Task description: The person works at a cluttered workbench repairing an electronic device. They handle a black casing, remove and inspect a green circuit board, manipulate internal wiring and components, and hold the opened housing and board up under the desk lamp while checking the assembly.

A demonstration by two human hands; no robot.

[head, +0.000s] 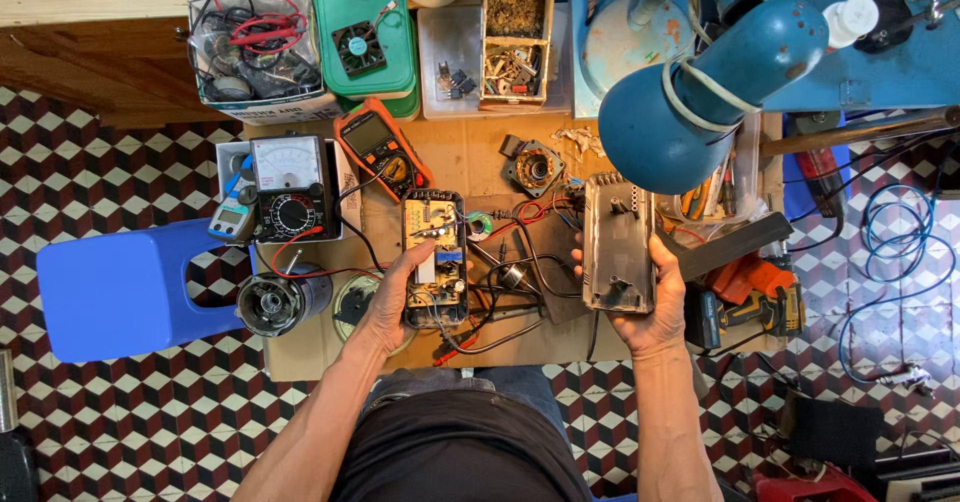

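Note:
My left hand (395, 297) grips an open black casing with a circuit board (435, 252) inside, resting on the brown cardboard work surface (470, 157); the thumb lies on the board. My right hand (655, 307) holds a grey casing cover (617, 242) upright from below, its hollow inner side facing me. Red and black wires (520, 217) run between the two parts over the work surface.
An analog multimeter (290, 187), an orange digital multimeter (383, 152), a motor (275, 304) and a blue stool (125, 287) lie left. Bins of parts (515, 47) line the back. A blue lamp (700, 92) overhangs right; an orange drill (750, 297) sits beside my right hand.

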